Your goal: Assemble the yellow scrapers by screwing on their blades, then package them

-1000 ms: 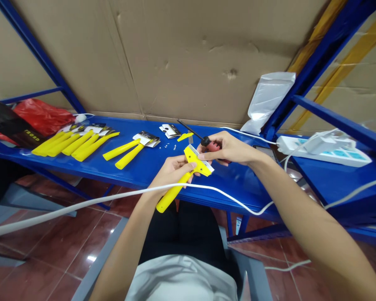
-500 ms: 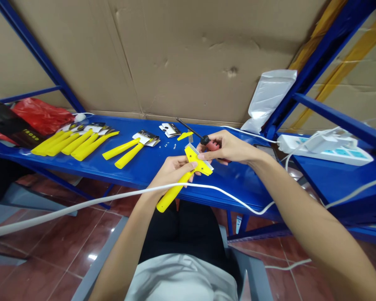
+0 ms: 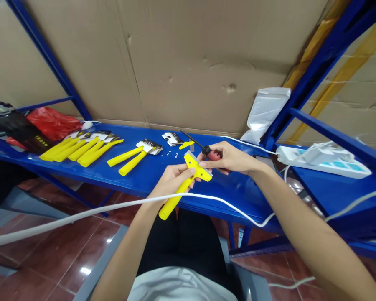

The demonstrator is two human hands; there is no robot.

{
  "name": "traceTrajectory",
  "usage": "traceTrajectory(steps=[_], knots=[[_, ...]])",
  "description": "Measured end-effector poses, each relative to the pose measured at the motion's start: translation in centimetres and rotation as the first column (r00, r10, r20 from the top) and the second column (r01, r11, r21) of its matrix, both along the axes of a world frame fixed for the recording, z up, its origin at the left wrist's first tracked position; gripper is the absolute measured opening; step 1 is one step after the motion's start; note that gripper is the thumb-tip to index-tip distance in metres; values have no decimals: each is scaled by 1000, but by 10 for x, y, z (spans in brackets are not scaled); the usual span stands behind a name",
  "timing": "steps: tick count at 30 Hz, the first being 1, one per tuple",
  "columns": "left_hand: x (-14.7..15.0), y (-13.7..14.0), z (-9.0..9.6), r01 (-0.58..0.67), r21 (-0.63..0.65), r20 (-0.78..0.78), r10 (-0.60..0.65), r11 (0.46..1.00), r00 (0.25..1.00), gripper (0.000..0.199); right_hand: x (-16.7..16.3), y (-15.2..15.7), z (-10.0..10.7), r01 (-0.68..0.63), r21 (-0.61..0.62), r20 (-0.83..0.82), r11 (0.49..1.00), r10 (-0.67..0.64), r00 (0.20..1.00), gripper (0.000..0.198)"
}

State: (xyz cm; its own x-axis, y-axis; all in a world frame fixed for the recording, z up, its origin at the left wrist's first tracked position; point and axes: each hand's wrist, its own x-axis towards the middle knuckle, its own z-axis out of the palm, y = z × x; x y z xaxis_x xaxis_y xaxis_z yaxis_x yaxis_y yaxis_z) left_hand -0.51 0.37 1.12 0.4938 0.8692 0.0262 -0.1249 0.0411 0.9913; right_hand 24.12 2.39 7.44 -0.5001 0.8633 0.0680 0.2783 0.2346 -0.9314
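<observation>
Fingers of the left hand (image 3: 174, 176) clamp the yellow scraper (image 3: 184, 186) at six o'clock from centre; those of the right hand (image 3: 230, 158) touch its metal edge (image 3: 192, 155) and grip a screwdriver (image 3: 206, 149) pointing toward ten. Blade seating seems in hand; next likely needs steady alignment.

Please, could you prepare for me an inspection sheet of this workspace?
Surface: blue table, tools lying on it.
Job's things: yellow scraper and screwdriver, both held.
Clutter: carded yellow-handled tools at left, tiny loose pieces mid-table, red bag far left.
Grips: left grip holds the scraper; right grip holds the screwdriver, thumb at the scraper's head.
Cables: white cable crosses the view before the scraper's handle; power strip at right.
Surroundings: cardboard behind, tiled floor below.
</observation>
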Motion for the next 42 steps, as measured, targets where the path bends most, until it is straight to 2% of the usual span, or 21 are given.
traceTrajectory(steps=[6, 16, 26, 42], knots=[[2, -1, -2, -31, -2, 41, 31, 1000, 999, 48, -3, -2, -1, 41, -11, 14, 999, -41, 999, 54], [-1, -3, 5, -11, -9, -2, 11, 1000, 1000, 52, 1, 1, -5, 13, -27, 26, 1000, -12, 1000, 74], [-3, -2, 3, 0, 10, 13, 0, 1000, 1000, 49, 1, -1, -2, 6, -81, -6, 997, -6, 1000, 76], [-2, -3, 2, -11, 22, 20, 10, 1000, 1000, 52, -2, -2, -1, 2, -102, -16, 995, -3, 1000, 75]])
